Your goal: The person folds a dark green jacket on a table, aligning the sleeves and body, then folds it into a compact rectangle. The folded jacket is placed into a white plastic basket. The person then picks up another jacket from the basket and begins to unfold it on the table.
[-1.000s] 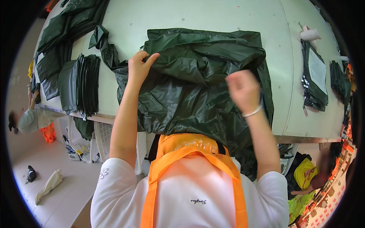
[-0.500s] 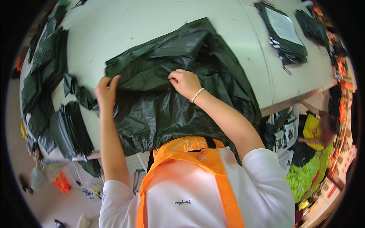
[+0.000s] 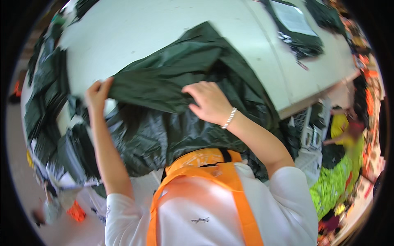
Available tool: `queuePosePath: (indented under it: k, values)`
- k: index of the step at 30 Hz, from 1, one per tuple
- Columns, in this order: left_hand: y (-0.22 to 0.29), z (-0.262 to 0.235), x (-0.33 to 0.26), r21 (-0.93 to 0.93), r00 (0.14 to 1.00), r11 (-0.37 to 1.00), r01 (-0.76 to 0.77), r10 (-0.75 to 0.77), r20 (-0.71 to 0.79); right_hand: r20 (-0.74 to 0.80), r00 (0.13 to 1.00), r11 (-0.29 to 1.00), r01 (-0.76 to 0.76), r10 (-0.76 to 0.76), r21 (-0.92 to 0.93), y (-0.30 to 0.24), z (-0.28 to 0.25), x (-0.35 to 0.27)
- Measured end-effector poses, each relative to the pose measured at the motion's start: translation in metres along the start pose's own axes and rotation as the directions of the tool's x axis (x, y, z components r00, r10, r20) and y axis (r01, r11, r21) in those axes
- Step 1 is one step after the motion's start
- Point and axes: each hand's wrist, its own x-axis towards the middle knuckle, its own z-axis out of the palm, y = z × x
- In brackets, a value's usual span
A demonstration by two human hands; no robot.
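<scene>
Nearest the camera is the person's own chest in a white shirt (image 3: pixel 197 217) crossed by two orange apron straps (image 3: pixel 230 192), with two bare forearms rising from it. One large dark green plastic sheet (image 3: pixel 172 102) lies crumpled on the near part of the pale desk (image 3: pixel 135 28) and spills over its near edge toward the apron. The left hand (image 3: pixel 97 95) is closed on the sheet's left edge, pinching a fold between fingers and thumb and lifting it off the desk. The right hand (image 3: pixel 207 102), with one beaded bracelet (image 3: pixel 230 118) at the wrist, lies on the middle of the sheet with its fingers curled into the material, gathering a fold. To the left, a dark stack of similar green sheets (image 3: pixel 45 102) sits along the desk's left side; their number cannot be told. Farther off, at the desk's far right, one flat dark packet with a white paper label (image 3: pixel 293 20) lies apart from the sheet. Compared with half a second ago, the left hand has risen and drawn the sheet's edge up and taut, the right hand sits in much the same place on the material, and the view has swung slightly.
</scene>
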Motion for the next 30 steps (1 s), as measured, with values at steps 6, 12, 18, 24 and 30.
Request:
queuePosePath:
  k: [6, 12, 18, 24, 30]
  values:
    - [-0.014, 0.023, -0.033, -0.064, 0.968, 0.966, -0.25, 0.251, 0.013, -0.011, 0.988, 0.986, 0.15, -0.151, -0.075, 0.01, 0.081, -0.026]
    - [-0.041, 0.022, -0.048, 0.35, 0.956, 0.93, -0.111, 0.196, -0.218, -0.048, 0.972, 0.972, 0.233, -0.232, 0.029, -0.022, 0.022, -0.007]
    - [-0.025, 0.04, -0.057, 0.258, 0.917, 0.929, -0.265, 0.325, -0.231, 0.37, 0.925, 0.993, -0.11, 0.083, 0.052, 0.011, 0.04, -0.036]
    - [-0.035, 0.106, -0.156, -0.704, 0.778, 0.71, 0.012, -0.449, -0.439, -0.123, 0.64, 0.648, -0.722, 0.758, 0.24, 0.095, 0.039, 0.003]
    - [0.026, 0.156, -0.2, -0.718, 0.679, 0.115, 0.687, -0.456, 0.576, -0.052, 0.721, 0.707, -0.66, 0.691, 0.254, 0.123, 0.056, 0.016]
